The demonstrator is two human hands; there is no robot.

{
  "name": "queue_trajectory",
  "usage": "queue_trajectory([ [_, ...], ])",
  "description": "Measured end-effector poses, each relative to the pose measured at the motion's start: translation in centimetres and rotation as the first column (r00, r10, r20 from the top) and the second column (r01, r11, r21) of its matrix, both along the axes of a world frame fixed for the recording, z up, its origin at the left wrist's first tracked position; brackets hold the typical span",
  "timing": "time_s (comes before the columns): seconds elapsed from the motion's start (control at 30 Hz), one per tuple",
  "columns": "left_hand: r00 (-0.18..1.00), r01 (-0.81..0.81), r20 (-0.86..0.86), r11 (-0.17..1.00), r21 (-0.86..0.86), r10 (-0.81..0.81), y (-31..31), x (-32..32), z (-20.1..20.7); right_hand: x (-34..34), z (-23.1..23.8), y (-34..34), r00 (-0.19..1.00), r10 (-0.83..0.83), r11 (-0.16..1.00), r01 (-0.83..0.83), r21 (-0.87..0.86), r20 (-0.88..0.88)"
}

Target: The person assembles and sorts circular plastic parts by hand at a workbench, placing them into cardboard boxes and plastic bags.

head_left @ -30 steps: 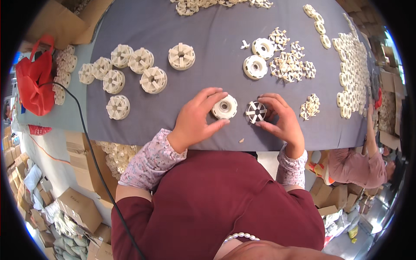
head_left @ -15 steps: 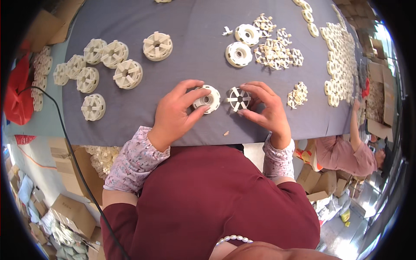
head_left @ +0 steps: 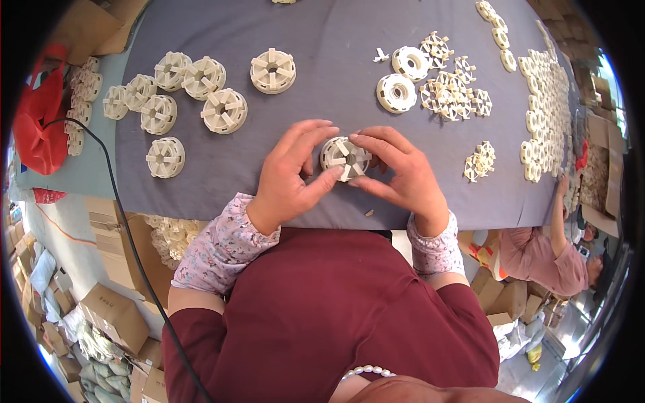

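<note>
A cream plastic spoked ring (head_left: 351, 153) now sits over a round cream plastic base (head_left: 329, 158) near the table's front edge. My left hand (head_left: 290, 173) grips the base from the left, thumb at its near side. From the right my right hand (head_left: 408, 169) holds the spoked ring between thumb and fingers. Whether the ring is fully seated cannot be seen. Beyond my right hand lie two round bases (head_left: 396, 93) without spokes, beside a heap of loose spoked rings (head_left: 447, 96).
Several assembled spoked wheels (head_left: 224, 111) stand at the left. A smaller pile of spoked pieces (head_left: 480, 162) and rows of round parts (head_left: 539, 121) lie rightward. A black cable (head_left: 111, 178) crosses the left side. Another person (head_left: 541, 258) works at the far right.
My right hand has brought the spoked ring leftward onto the base, which my left hand still holds. The whole view has shifted slightly.
</note>
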State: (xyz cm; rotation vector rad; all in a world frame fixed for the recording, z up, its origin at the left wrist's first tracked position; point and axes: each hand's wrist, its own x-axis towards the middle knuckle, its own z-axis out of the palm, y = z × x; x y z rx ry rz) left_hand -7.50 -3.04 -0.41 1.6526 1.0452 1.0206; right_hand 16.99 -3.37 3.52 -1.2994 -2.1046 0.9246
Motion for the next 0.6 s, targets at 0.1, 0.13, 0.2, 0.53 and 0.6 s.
queue_trajectory([
  [0.1,0.996,0.043,-0.076,0.998,0.045,-0.04,0.0,0.1,-0.2,-0.4,-0.7,-0.5,0.999,-0.032,0.999,0.03,0.04,0.037],
  [0.13,0.993,0.07,-0.102,0.995,0.065,-0.063,0.0,0.1,-0.3,-0.4,-0.9,-0.7,0.999,-0.032,0.999,0.031,0.037,0.037],
  [0.2,0.991,0.1,-0.092,0.995,0.031,-0.096,0.0,-0.2,-0.2,-0.6,-1.3,-1.2,0.997,-0.065,0.998,0.065,0.019,0.039],
  [0.53,0.986,0.157,-0.052,0.987,-0.023,-0.158,-0.1,-0.3,-0.4,-3.7,-4.5,-3.9,0.972,-0.202,0.925,0.149,0.348,0.12],
  [0.6,0.987,0.143,-0.076,0.99,0.009,-0.142,-0.2,-0.2,-0.6,-3.8,-4.7,-4.0,0.972,-0.211,0.918,0.161,0.363,0.101],
])
